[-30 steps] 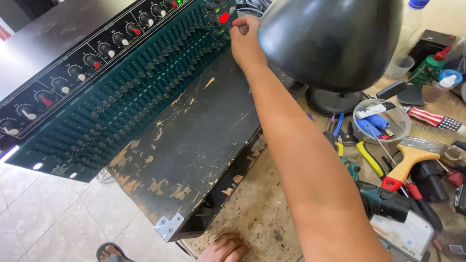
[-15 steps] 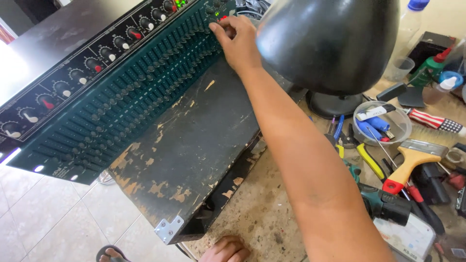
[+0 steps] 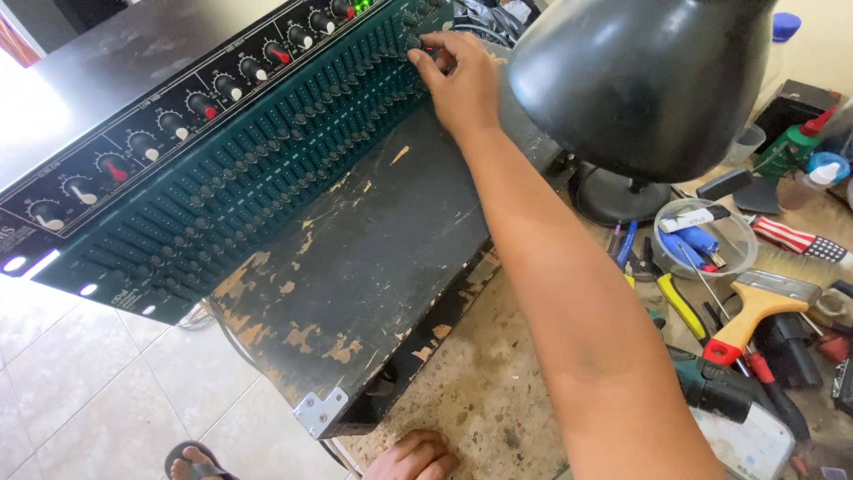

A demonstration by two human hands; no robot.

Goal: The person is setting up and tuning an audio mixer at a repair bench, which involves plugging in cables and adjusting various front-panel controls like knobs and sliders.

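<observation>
A dark green rack equalizer (image 3: 240,178) with rows of small sliders and a strip of black and red knobs lies tilted on a scuffed black case (image 3: 355,267). My right hand (image 3: 458,84) reaches across the case to the far right end of the slider rows. Its thumb and fingertips pinch a slider knob (image 3: 425,46). Only the knuckles of my left hand (image 3: 410,458) show at the bottom edge, resting by the bench edge beside the case's metal corner bracket (image 3: 318,411); what it holds is cut off.
A big black lamp shade (image 3: 649,80) hangs over the bench on the right, its round base (image 3: 617,196) behind my forearm. Right of it lie a clear bowl of small parts (image 3: 702,240), pliers, a yellow-handled scraper (image 3: 751,316) and bottles. A sandalled foot (image 3: 191,462) stands on the tiled floor.
My right hand came down from the red button at the unit's far top corner to the slider rows, and now pinches a slider.
</observation>
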